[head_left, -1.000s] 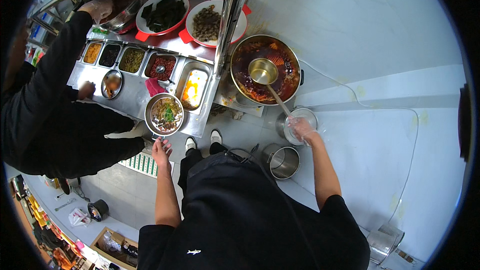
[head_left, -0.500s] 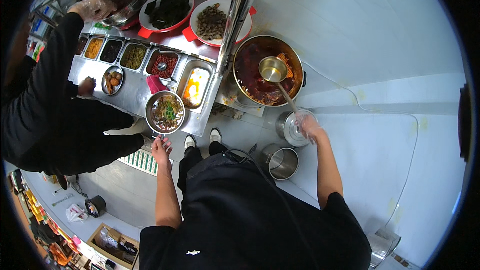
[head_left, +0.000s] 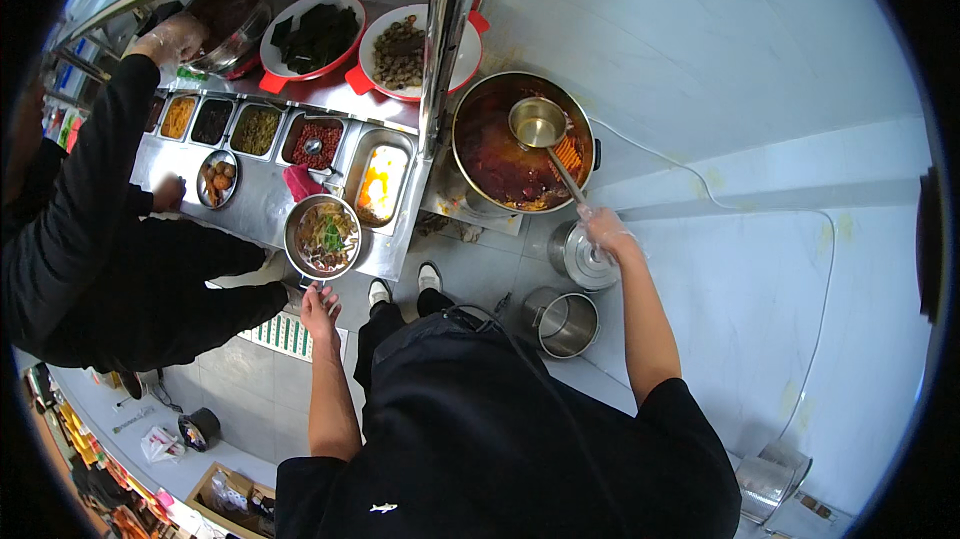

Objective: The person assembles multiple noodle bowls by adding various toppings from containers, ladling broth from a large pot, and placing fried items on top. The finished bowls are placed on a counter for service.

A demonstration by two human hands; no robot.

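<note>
My right hand (head_left: 606, 231), in a clear plastic glove, is closed round the handle of a long metal ladle (head_left: 538, 123). The ladle's round bowl hangs over a large pot (head_left: 490, 177) of dark red broth, where an orange ridged piece shows beside it. On the left, my bare left hand (head_left: 320, 311) grips the short handle of a metal pan (head_left: 322, 237) at the counter's front edge. Noodle-like food topped with chopped greens fills the pan. Part of its handle is hidden by my fingers.
Topping trays and an oily tray (head_left: 383, 177) line the counter beside a pink cloth (head_left: 303, 182). White-and-red basins (head_left: 313, 34) stand behind. A co-worker's sleeve (head_left: 92, 174) is at left. A lidded pot (head_left: 584, 257) and an uncovered pot (head_left: 567, 326) stand below my right arm.
My right hand has moved up and slightly left, taking the ladle farther toward the pot's far side. The whole view has shifted a little; my left hand stays at the pan.
</note>
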